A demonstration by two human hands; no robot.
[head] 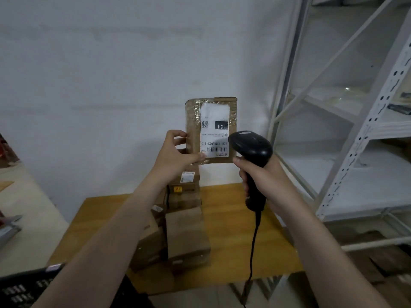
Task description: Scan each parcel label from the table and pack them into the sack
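Note:
My left hand holds a flat brown cardboard parcel upright in the air by its lower left corner, its white label with a barcode facing me. My right hand grips a black corded barcode scanner by the handle, its head close to the label's lower right corner. Below them, several more cardboard parcels lie stacked on the wooden table. No sack can be made out.
A white metal shelving rack stands to the right of the table against the white wall. A black crate sits at the lower left. The scanner's cable hangs down across the table's front.

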